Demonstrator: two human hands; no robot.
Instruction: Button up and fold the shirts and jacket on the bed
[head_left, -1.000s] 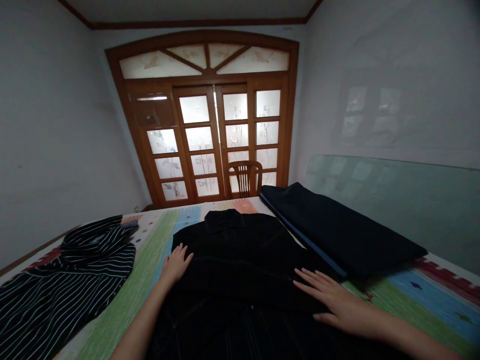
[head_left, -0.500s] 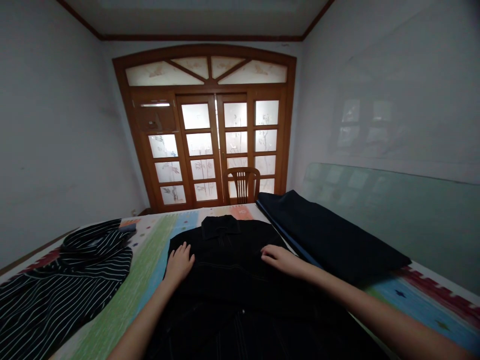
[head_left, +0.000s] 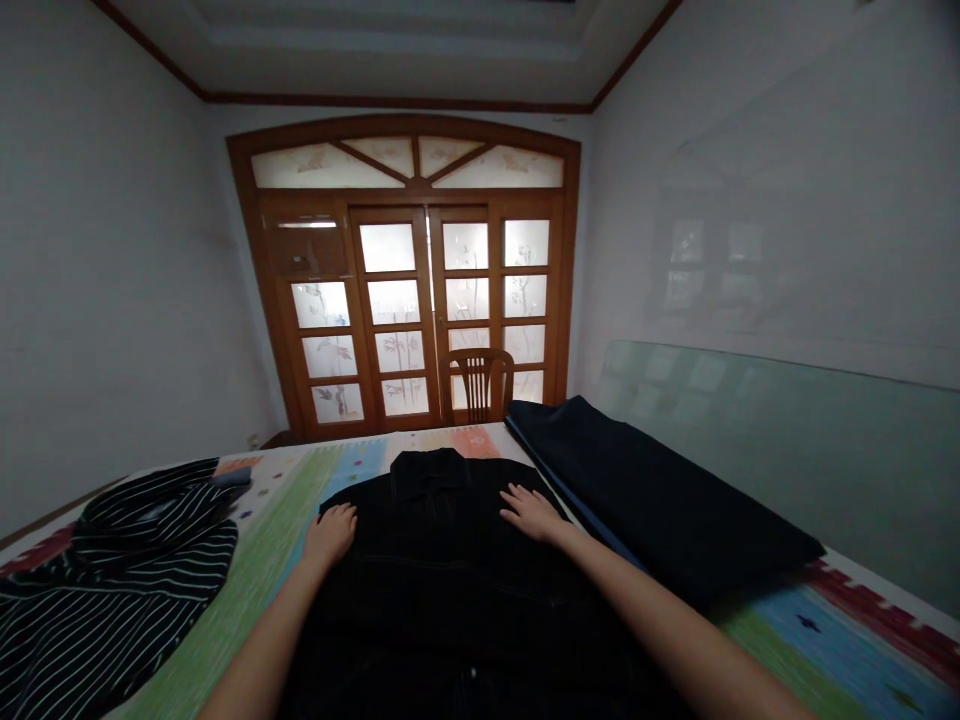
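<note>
My 2 hands rest on the black garment [head_left: 450,590], which lies spread out beneath and between them with its collar [head_left: 427,475] beyond my fingertips. My left hand [head_left: 328,535] sits at its left shoulder edge, fingers close together and slightly bent; they seem to press rather than grip, though I cannot tell if any cloth is caught under the tips. My right hand [head_left: 534,515] is loose and fanned out near the other shoulder, grasping nothing.

I take this as smoothing. To do it well, I should keep my palms light and level, let my left hand anchor the edge, and sweep my right outward from the middle, so the shoulders lie even without dragging the collar askew.

The cloth looks matt and fairly firm, with faint lines of stitching across the body and a pointed, turned-down collar. A small pale dot shows nearer to me than either hand, too tiny to identify. Left of my left fingers, a striped garment [head_left: 150,590] slumps in soft, curving folds. Right of my right fingers, a dark folded cloth [head_left: 660,490] makes a flatter, thicker slab. Under everything runs a colourful patterned cover [head_left: 266,535].
</note>
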